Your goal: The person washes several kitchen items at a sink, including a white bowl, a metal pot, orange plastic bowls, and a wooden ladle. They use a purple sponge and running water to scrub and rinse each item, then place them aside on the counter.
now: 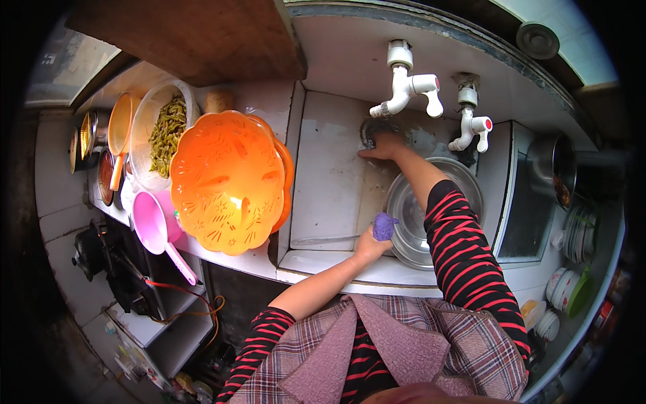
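Observation:
My left hand point(372, 249) grips a bunched purple scrubbing cloth point(384, 226) over the near side of the white tiled sink point(328, 166). Just right of it stands a round metal basin point(406, 222), partly covered by my right forearm. My right hand point(387, 145) reaches to the sink's far side, below a white plastic tap point(401, 96). Its thumb points left, while its fingertips merge with a dark, wet round spot point(371, 129), perhaps the drain. Whether those fingers hold anything is hidden. Near the front wall lies a long, thin pale strip point(323, 241).
A second tap point(469, 132) juts out at the right. Left of the sink sit stacked orange plastic baskets point(227, 182), a pink ladle point(151, 222) and a clear tub of green vegetables point(139, 131). A metal pot point(545, 161) and stacked bowls point(560, 288) stand right.

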`<state>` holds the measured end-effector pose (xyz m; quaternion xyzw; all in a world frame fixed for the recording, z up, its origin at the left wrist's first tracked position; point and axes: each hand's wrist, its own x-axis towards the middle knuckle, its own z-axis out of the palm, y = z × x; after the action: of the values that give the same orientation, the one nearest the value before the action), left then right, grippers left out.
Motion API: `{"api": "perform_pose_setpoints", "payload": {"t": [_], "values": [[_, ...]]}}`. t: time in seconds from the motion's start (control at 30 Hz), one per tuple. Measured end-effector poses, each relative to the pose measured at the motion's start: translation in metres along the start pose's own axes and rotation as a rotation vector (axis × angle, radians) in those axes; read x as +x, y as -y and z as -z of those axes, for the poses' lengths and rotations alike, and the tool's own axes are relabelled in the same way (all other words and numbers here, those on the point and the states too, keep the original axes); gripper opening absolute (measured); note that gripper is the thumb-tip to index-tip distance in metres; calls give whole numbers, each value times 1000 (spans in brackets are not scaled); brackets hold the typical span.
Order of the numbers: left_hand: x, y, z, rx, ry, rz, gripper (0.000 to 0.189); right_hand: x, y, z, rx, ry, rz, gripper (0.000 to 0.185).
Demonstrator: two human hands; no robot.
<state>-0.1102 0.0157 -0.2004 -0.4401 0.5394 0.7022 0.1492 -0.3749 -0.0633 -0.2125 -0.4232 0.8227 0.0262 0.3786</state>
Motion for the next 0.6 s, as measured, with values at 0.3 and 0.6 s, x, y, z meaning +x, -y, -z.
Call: {"api": "perform_pose_setpoints", "payload": {"t": [0.3, 0.6], "values": [[3, 3, -1, 36, -23, -73, 34, 5, -5, -7, 19, 14, -5, 84], [-4, -10, 2, 87, -6, -40, 39, -4, -6, -9, -43, -117, 54, 77]]}}
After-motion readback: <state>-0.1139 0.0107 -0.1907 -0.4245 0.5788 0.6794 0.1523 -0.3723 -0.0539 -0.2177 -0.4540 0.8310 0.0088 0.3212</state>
